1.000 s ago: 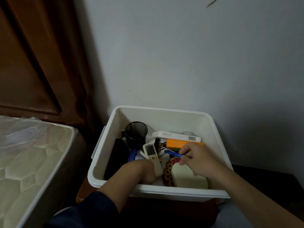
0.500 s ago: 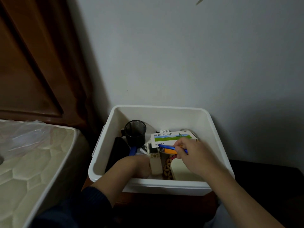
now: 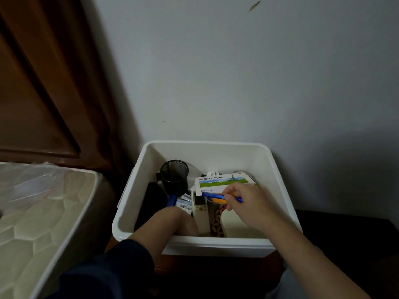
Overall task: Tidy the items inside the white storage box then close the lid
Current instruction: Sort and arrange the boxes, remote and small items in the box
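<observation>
The white storage box stands open against the wall, with no lid in view. Inside it are a black mesh cup, a white remote, a green and white carton, a cream box and beads. My right hand is over the carton, pinching a blue pen. My left hand reaches deep into the box beside the remote; its fingers are hidden.
A mattress wrapped in plastic lies at the left. A wooden headboard rises behind it. The box rests on a brown stand. A dark surface lies at the right, by the grey wall.
The green and white carton has turned face up over the orange item. My right hand lifted the blue pen up onto the carton. My left hand stays low in the box.
</observation>
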### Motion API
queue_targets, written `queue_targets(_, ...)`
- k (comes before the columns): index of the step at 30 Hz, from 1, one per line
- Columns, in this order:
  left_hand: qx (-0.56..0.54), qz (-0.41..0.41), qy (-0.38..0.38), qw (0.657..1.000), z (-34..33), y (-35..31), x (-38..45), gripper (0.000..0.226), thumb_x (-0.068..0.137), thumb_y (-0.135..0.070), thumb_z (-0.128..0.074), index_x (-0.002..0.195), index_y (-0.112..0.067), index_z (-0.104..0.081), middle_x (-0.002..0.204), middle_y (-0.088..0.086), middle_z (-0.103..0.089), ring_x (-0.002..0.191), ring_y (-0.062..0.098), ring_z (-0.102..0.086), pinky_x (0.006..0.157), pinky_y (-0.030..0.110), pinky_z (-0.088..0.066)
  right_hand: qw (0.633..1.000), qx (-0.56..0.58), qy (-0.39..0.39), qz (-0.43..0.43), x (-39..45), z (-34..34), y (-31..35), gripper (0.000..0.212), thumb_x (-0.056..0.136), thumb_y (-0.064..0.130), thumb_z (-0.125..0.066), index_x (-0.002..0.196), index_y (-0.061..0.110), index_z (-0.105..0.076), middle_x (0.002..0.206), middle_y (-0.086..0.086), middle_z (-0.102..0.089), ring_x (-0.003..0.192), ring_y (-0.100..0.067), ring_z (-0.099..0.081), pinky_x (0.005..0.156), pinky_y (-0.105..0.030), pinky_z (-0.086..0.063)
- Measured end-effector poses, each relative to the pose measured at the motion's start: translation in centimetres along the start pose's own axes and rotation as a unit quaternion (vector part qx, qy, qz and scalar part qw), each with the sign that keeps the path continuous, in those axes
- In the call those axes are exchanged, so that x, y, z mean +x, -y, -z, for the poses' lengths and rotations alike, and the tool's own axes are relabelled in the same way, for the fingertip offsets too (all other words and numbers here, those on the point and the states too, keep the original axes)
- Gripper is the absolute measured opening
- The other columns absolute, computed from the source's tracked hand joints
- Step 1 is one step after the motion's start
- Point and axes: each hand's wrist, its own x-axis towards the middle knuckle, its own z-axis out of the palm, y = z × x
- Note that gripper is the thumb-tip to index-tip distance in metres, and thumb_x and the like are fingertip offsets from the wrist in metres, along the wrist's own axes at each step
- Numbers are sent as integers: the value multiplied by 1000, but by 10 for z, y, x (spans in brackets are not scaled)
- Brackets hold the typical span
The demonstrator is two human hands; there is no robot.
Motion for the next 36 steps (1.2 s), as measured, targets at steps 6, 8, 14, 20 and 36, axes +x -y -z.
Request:
queue_targets(6,-24,-13,2,1000,2,1,-10,49,108,-31,-53,150,-6,-51,158,12,-46,143,29,-47,103,35,-39,999,36,2,11,-4,4,5,8,106,34,-59,103,40,-64,94,16,-75,86,11,-71,76,-19,-52)
queue_targets(8,-45,-13,1,999,1,1,-13,48,108,-28,-52,151,-5,-50,158,13,-46,142,30,-48,104,35,-41,999,38,4,7,-5,5,6,8,106,35,-59,105,39,-65,90,15,-76,89,6,-72,81,-23,-55)
queue_targets(14,-80,-23,-39,996,-2,3,-26,44,105,-28,-55,143,-6,-60,148,15,-57,134,29,-56,105,37,-45,997,72,10,6,-6,6,9,8,106,32,-59,110,33,-66,98,13,-76,86,6,-73,86,-27,-57)
queue_targets(20,-86,-31,-222,971,-2,15,-45,30,99,-13,-64,127,-6,-72,119,7,-73,101,20,-71,92,32,-60,997,72,-3,16,-5,7,6,7,107,36,-56,105,36,-63,101,10,-73,75,1,-69,66,-16,-48)
queue_targets(36,-312,-95,-573,751,31,75,-90,7,99,-15,-64,98,-14,-72,82,6,-78,69,21,-78,77,43,-64,979,201,-41,12,-5,10,9,15,109,21,-53,116,32,-61,104,12,-78,55,-18,-60,51,-30,-49)
